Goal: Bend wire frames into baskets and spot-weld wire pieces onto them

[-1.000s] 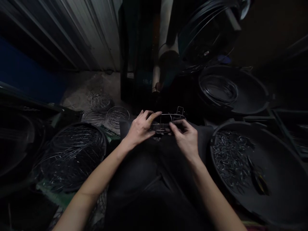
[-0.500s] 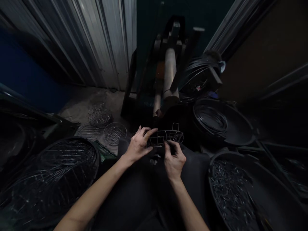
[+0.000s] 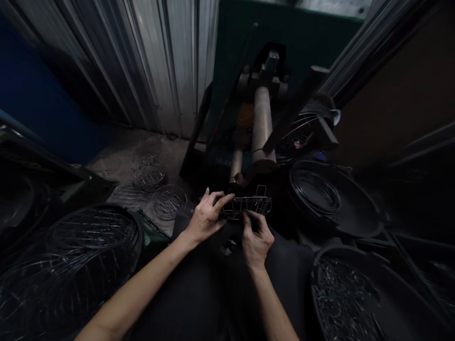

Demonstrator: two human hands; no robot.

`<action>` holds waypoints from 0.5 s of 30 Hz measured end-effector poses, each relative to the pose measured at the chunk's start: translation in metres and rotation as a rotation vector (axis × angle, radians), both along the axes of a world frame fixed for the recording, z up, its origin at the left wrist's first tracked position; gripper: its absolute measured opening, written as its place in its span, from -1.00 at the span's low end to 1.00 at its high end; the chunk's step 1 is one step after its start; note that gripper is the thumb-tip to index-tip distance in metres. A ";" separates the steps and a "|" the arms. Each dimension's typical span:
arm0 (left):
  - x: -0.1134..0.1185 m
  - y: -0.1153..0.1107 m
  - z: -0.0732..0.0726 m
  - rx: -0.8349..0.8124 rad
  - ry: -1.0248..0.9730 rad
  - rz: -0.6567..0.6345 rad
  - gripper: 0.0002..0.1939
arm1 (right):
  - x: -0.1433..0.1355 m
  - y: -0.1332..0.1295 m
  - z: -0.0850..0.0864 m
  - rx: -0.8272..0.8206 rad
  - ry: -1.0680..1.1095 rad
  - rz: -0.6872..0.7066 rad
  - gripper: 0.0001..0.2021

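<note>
A small wire basket [image 3: 249, 204] with a square loop standing up from its far rim is held just above my lap, in front of the machine. Around its left end my left hand [image 3: 208, 213] is closed, index finger and thumb along the wires. My right hand [image 3: 256, 232] pinches at the near side of the basket, thumb against fingertips; whether a small piece is between them is too dark to tell. A few small shiny bits [image 3: 228, 247] lie on the dark apron [image 3: 202, 284] below.
Ahead stands a green machine with a metal cylinder arm [image 3: 262, 123]. Wire racks fill a black tub [image 3: 140, 237] on the left; more wire rounds [image 3: 168, 202] lie on the floor. On the right are a pan [image 3: 369, 220] with coiled wire and a tub of small metal pieces [image 3: 341, 298].
The view has tilted up slightly, so the machine sits lower in the picture and more of its top shows. Both hands keep nearly the same hold on the wire basket.
</note>
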State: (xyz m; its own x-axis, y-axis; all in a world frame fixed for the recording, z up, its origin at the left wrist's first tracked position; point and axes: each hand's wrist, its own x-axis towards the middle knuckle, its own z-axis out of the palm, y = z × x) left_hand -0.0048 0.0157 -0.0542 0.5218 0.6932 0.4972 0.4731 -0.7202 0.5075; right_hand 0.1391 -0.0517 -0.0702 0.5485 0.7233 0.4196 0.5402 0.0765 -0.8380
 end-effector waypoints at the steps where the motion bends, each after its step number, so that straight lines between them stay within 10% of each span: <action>1: 0.000 0.002 -0.001 0.005 -0.003 0.000 -0.27 | 0.000 0.002 -0.001 0.005 0.004 0.006 -0.82; 15: 0.006 0.026 -0.005 0.031 -0.053 0.006 -0.25 | 0.006 0.029 -0.006 0.043 0.040 0.034 -0.82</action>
State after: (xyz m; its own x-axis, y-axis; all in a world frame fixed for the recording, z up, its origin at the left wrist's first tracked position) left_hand 0.0010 0.0421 -0.0592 0.4900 0.6804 0.5449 0.4510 -0.7328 0.5095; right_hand 0.1456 -0.0229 -0.0767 0.5404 0.7237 0.4292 0.5030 0.1311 -0.8543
